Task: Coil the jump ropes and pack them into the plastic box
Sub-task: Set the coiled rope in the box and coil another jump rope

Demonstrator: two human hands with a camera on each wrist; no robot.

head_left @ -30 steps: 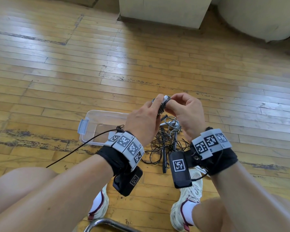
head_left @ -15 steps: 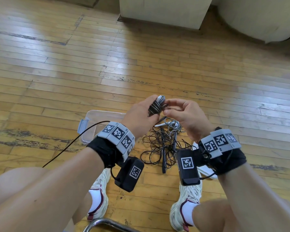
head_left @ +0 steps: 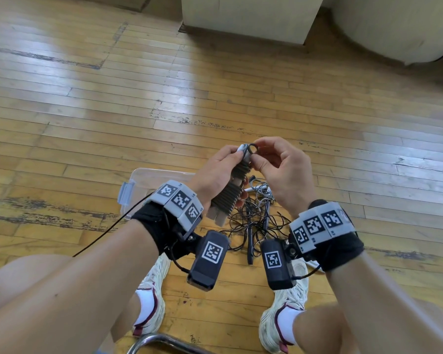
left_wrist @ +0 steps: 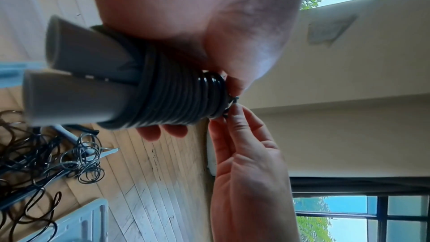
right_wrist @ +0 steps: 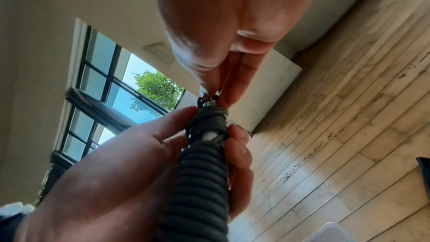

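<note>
My left hand (head_left: 221, 172) grips a jump rope bundle (head_left: 229, 192): two grey handles side by side with black cord wound tightly round them (left_wrist: 172, 98) (right_wrist: 202, 172). My right hand (head_left: 269, 159) pinches the last small loop of cord (head_left: 253, 148) at the bundle's far tip, thumb and forefinger together (right_wrist: 216, 95). Below my hands a tangled pile of loose black and grey ropes (head_left: 251, 218) lies on the wooden floor. The clear plastic box (head_left: 143, 180) with a blue latch sits on the floor to the left, partly hidden behind my left wrist.
My two feet in white shoes (head_left: 151, 295) (head_left: 284, 310) stand on the floor near the rope pile. A chrome chair tube (head_left: 159, 341) runs along the bottom edge. A cream pillar base (head_left: 248, 16) and a rounded cream form (head_left: 399, 24) stand at the far end.
The bundle has tilted so that more of its wound length shows below my left hand. My right fingers have shifted up to the tip, now pinching a small loop of cord there.
</note>
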